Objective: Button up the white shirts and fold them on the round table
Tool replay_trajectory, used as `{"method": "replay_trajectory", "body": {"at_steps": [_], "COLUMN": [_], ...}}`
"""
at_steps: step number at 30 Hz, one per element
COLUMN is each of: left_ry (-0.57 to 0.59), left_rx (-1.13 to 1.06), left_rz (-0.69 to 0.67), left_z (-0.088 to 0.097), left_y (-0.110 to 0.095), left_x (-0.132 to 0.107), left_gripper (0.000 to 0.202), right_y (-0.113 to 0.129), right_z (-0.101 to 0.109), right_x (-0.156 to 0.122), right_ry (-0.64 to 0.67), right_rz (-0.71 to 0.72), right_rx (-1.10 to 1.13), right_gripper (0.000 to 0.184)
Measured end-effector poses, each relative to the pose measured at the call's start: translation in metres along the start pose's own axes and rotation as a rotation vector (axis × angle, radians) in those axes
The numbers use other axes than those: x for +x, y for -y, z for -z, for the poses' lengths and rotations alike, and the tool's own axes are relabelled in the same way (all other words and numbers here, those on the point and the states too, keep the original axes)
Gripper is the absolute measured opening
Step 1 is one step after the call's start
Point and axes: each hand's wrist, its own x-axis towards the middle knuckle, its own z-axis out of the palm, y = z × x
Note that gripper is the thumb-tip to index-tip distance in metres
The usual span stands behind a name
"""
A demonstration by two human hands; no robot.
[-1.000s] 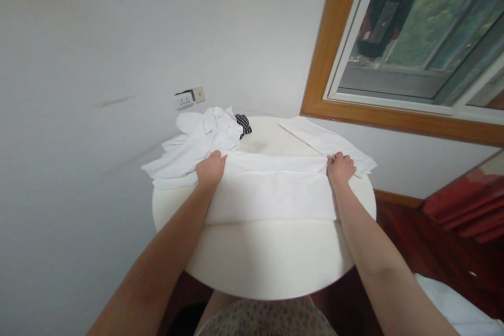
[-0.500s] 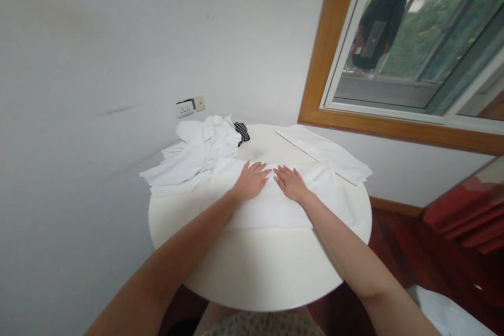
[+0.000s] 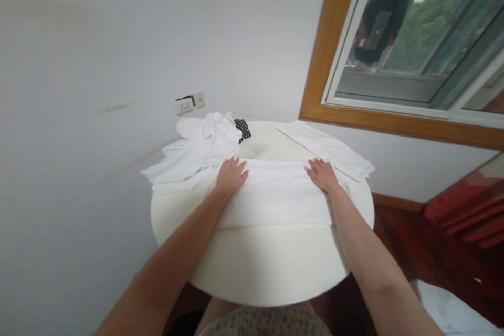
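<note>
A white cloth [image 3: 275,194], folded into a wide rectangle, lies flat across the round white table [image 3: 268,268]. On its far left corner rests my left hand [image 3: 231,176], palm down with the fingers spread. My right hand [image 3: 322,173] lies flat on the far right corner, fingers also apart. Neither hand grips anything. Behind the right hand is another folded white cloth [image 3: 326,149], set at a slant near the table's far right edge. To the left of my left hand sits a crumpled heap of white cloth [image 3: 197,149].
A black-and-white striped fabric piece [image 3: 242,130] sticks out beside the heap. Wall sockets [image 3: 185,105] are just above the heap. A wood-framed window [image 3: 311,84] rises at the back right. Something white [image 3: 452,310] lies low at the right, above the dark red floor.
My hands have slid apart from the middle of the folded cloth, the left one leftward and the right one rightward, to its far corners. The view has shifted slightly.
</note>
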Motion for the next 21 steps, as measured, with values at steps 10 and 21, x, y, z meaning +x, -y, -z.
{"method": "replay_trajectory", "body": {"at_steps": [10, 21], "left_ry": [0.352, 0.504], "left_rx": [-0.228, -0.249], "left_rz": [-0.039, 0.050], "left_z": [0.049, 0.071], "left_y": [-0.003, 0.046], "left_x": [-0.002, -0.007], "left_gripper": [0.044, 0.044], "right_y": [0.034, 0.003], "right_z": [0.050, 0.070], "right_x": [-0.020, -0.033], "right_ry": [0.292, 0.442], "right_rz": [0.112, -0.144], "right_rx": [0.206, -0.023], "right_gripper": [0.051, 0.049]}}
